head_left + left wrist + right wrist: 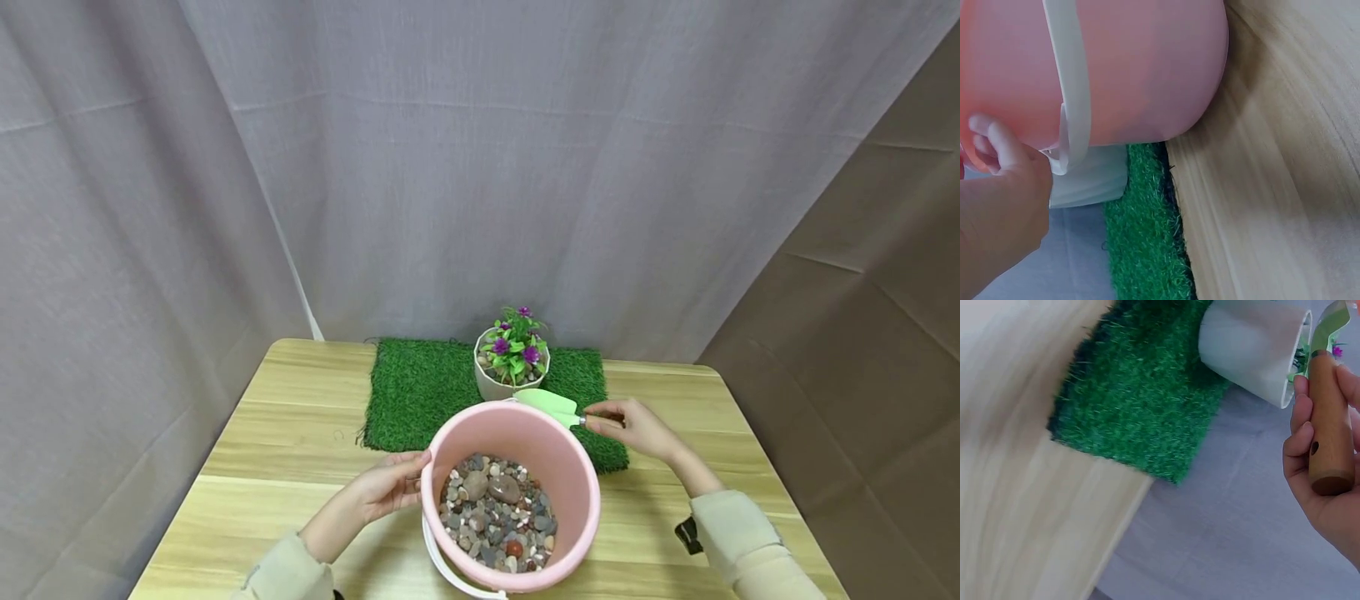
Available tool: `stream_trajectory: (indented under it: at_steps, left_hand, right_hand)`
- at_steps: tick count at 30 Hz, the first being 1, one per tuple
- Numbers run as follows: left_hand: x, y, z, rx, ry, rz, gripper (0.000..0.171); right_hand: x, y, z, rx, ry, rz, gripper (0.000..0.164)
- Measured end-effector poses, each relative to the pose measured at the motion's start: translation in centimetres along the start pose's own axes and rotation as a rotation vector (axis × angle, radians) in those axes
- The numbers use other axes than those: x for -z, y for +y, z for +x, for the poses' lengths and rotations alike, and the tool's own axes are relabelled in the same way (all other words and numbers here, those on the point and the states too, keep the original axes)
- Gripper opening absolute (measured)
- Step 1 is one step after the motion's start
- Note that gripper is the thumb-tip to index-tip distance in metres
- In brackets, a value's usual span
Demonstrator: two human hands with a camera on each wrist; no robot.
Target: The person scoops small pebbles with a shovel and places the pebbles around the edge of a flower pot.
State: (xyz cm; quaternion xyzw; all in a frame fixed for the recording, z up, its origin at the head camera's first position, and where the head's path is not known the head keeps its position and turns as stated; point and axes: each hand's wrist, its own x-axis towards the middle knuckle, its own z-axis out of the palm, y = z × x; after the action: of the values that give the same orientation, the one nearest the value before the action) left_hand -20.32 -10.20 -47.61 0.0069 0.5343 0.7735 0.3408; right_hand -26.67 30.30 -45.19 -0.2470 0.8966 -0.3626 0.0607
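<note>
A pink bucket (590, 500) stands toward the front, with pebbles (491, 517) in its bottom and two bigger stones among them. Its white handle (1074, 81) hangs down on the near left side. My left hand (390, 487) grips the bucket's rim at the left, thumb on the edge. In my right hand (636, 429) is a garden trowel (551, 405) with a light green blade and a wooden handle (1330, 425), held around the handle. The blade is above the bucket's far right rim, in front of the flower pot (489, 388); whether they touch, I cannot tell.
The pot holds a plant (517, 350) with purple flowers and stands on a green artificial grass mat (408, 400). Under everything is a wooden table (262, 467). Grey curtain (450, 208) hangs behind it, with brown cloth (862, 333) on the right.
</note>
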Motion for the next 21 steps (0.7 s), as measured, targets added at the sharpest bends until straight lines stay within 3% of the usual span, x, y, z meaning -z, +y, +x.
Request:
stream_trajectory:
  at_steps: [4, 9, 12, 17, 21]
  left_hand:
    - [0.4, -0.4, 0.0, -0.016, 0.011, 0.037, 0.062]
    - [1.8, -1.1, -0.2, -0.028, 0.072, 0.004, 0.031]
    - [3.2, -1.6, -0.4, -0.034, 0.169, 0.040, 0.029]
    - [4.7, -2.5, -0.7, -0.095, 0.411, 0.271, 0.043]
    - [5.3, -2.9, -1.0, -0.151, 0.578, 0.374, 0.034]
  right_hand:
    - [-0.8, 0.8, -1.1, -0.018, 0.031, 0.017, 0.034]
    - [-1.8, 2.0, -2.4, -0.047, 0.070, 0.056, 0.031]
    - [-2.4, 2.7, -3.1, -0.056, 0.098, 0.087, 0.029]
    - [-4.0, 3.6, -4.1, -0.042, 0.189, 0.106, 0.023]
    - [-5.4, 4.1, -4.6, -0.105, 0.263, 0.072, 0.020]
